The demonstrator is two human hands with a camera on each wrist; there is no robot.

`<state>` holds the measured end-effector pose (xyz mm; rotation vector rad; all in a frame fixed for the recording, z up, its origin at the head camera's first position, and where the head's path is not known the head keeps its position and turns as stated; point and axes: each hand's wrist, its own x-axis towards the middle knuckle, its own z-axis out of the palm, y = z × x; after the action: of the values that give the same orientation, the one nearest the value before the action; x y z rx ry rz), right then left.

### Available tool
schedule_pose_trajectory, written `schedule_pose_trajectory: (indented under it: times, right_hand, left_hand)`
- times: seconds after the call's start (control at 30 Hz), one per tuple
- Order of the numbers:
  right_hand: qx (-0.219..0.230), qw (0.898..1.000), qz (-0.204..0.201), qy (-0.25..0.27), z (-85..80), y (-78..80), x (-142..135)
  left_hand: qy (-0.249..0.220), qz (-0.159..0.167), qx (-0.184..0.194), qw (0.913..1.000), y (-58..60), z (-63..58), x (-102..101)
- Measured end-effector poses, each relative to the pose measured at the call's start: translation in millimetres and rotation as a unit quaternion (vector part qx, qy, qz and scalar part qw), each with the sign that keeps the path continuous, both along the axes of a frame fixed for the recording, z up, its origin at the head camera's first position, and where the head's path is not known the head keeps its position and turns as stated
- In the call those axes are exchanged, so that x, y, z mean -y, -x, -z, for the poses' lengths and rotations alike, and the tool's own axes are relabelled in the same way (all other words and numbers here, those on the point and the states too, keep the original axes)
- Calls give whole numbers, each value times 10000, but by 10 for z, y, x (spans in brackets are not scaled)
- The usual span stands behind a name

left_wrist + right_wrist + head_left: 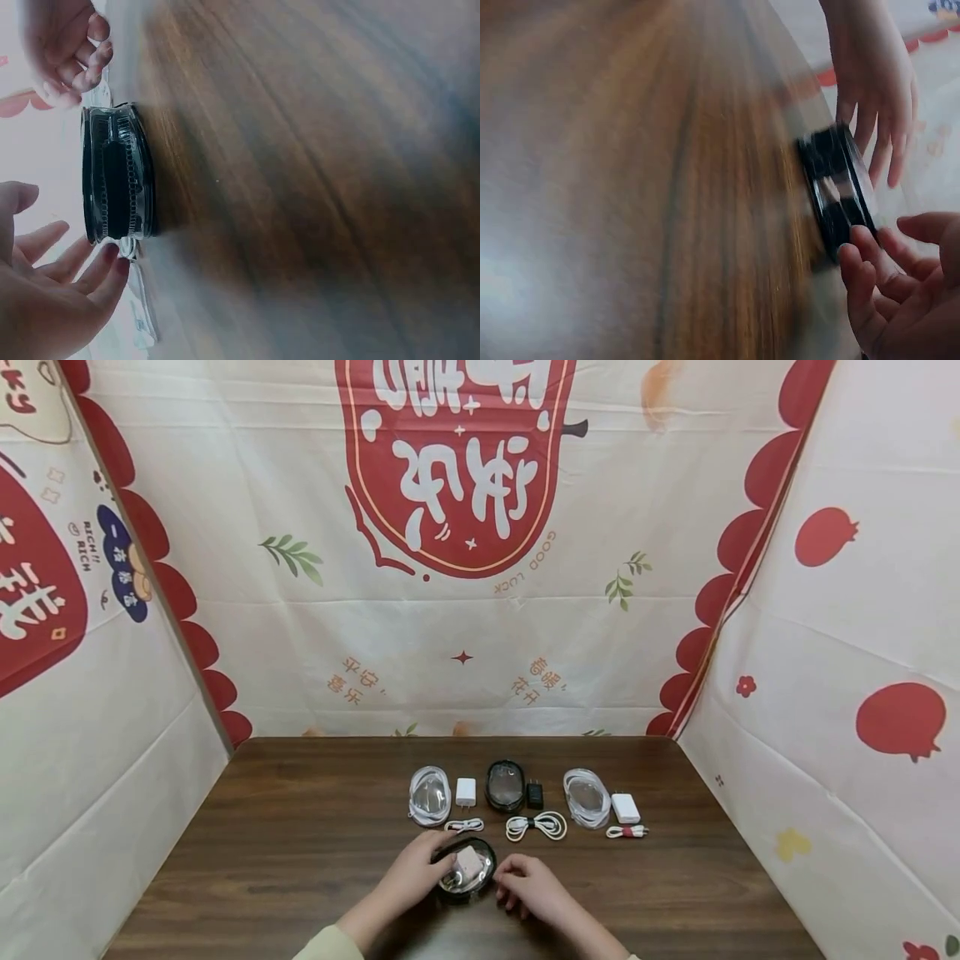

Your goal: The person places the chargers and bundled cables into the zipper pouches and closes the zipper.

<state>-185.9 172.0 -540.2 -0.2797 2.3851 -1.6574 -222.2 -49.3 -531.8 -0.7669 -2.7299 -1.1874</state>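
A small oval clear pouch with black trim [464,889] lies on the table between the hands, with a pale pinkish charger plug [469,863] visible inside. Its zippered side [116,180] shows in the left wrist view. My left hand [420,868] rests at the pouch's left side, fingers extended and spread, as the left wrist view shows too. At the right side is my right hand [531,887], its fingers loosely bent and nothing seen in them. In the right wrist view its fingertips [861,238] overlap the pouch's near end; touching or not, I cannot tell.
Behind stands a row: a white-trimmed pouch [430,797], white plug [466,792], black-trimmed pouch [506,786], black plug [534,794], another white-trimmed pouch [587,798] and white plug [625,808]. Coiled white cables [537,826] lie before them. Printed cloth walls [450,627] enclose the wooden table [300,810].
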Motion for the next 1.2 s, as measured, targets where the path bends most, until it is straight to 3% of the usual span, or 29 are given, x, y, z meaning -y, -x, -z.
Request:
schedule_pose_trajectory:
  times: [0.07, 0.2, 0.5, 0.77, 1.0, 1.2]
  right_hand:
    - [-12, 9997, -180, -164, -16, -59, 51]
    - [-111, 9981, -411, -455, -31, -158, 139]
    - [-138, 9975, -281, -629, -45, -218, 188]
    - [-152, 9976, -91, -664, -32, -249, 164]
    - [-420, 9961, -125, -763, -16, -230, 146]
    - [-737, 9945, -61, -740, -1, -224, 159]
  left_hand:
    - [-286, -43, 353, 9990, -9, 21, 21]
    - [-574, -143, 685, 9959, -30, 45, 37]
    - [-673, -144, 837, 9941, -63, 11, 19]
    - [-413, -506, 705, 9954, -100, 28, 39]
    - [-895, -367, 1317, 9866, -139, 46, 31]
    - [-927, -362, 1275, 9868, -163, 39, 9]
